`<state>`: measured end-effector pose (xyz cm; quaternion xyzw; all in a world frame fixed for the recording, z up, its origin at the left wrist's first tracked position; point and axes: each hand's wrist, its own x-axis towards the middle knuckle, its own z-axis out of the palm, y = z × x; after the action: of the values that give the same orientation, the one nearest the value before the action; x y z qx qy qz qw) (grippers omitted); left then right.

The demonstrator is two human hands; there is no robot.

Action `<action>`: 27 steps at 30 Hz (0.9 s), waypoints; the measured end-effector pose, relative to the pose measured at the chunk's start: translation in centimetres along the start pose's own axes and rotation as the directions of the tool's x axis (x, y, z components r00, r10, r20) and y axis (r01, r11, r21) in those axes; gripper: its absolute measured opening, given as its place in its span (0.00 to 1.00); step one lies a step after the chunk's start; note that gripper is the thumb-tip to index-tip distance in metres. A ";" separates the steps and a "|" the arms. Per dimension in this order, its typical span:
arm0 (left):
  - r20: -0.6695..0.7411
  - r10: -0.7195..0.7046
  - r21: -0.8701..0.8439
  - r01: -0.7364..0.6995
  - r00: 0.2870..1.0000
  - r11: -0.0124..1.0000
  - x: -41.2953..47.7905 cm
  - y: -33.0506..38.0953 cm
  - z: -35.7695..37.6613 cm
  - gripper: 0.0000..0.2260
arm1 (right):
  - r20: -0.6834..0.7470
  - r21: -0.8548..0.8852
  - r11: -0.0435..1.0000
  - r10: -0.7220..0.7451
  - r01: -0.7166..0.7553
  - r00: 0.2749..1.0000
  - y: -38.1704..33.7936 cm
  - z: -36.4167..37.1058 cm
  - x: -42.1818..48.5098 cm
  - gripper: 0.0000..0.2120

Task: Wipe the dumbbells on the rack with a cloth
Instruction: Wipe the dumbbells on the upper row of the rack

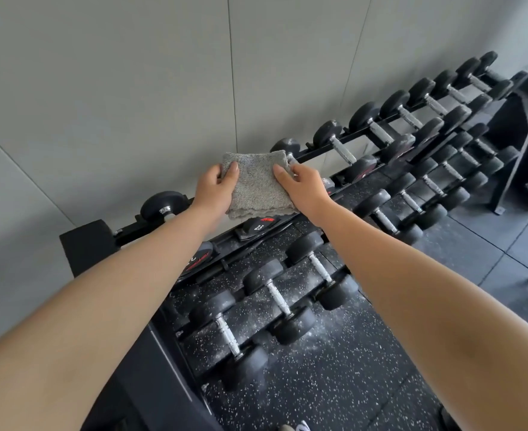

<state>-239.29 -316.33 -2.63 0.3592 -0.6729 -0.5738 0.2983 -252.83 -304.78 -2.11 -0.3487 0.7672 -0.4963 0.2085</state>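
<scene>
Both bare forearms reach straight forward and slightly up, wrists level, the hands meeting over the top tier of the rack (320,153). The left hand (216,188) pinches the left edge of the folded grey cloth (258,185), thumb lying on top and fingers curled beneath. The right hand (303,188) grips the cloth's right edge the same way, thumb pressed on the pile, its fingers curled by the steel handle of a top-tier dumbbell (285,144) whose black head shows just past the cloth. The cloth hangs stretched between the two hands, hiding most of that dumbbell; whether it touches the handle cannot be told. Below its lower hem a dumbbell end marked 2.5 (258,227) peeps out. More dumbbells (381,132) run along the tiers towards the upper right, and a lower row (276,295) lies between the forearms. A grey panelled wall (132,88) stands behind the rack, speckled black floor (334,374) beneath.
</scene>
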 end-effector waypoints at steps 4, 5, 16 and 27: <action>0.047 0.014 0.004 -0.014 0.999 1.000 -1.0 0.0 -0.9 0.09 | -0.054 0.005 0.999 0.032 -0.032 0.998 -0.3 0.7 -1.8 0.22; 0.064 0.020 0.007 -0.021 0.998 1.000 -1.2 -0.1 -1.1 0.09 | -0.065 -0.001 0.999 0.040 -0.040 0.997 -0.3 0.9 -2.2 0.22; 0.212 0.027 0.109 -0.051 0.977 0.993 -1.1 -2.1 2.1 0.15 | -0.140 0.080 0.980 0.192 -0.182 0.971 4.9 0.5 -4.0 0.19; 0.180 -0.069 0.147 0.042 0.981 0.988 6.0 -3.7 14.3 0.14 | -0.052 0.057 0.969 0.242 -0.239 0.969 13.7 -7.9 6.1 0.22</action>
<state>-253.77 -313.59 -8.66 0.3435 -0.7266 -0.5631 0.1923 -266.68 -300.81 -11.03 -0.2329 0.7971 -0.4963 0.2531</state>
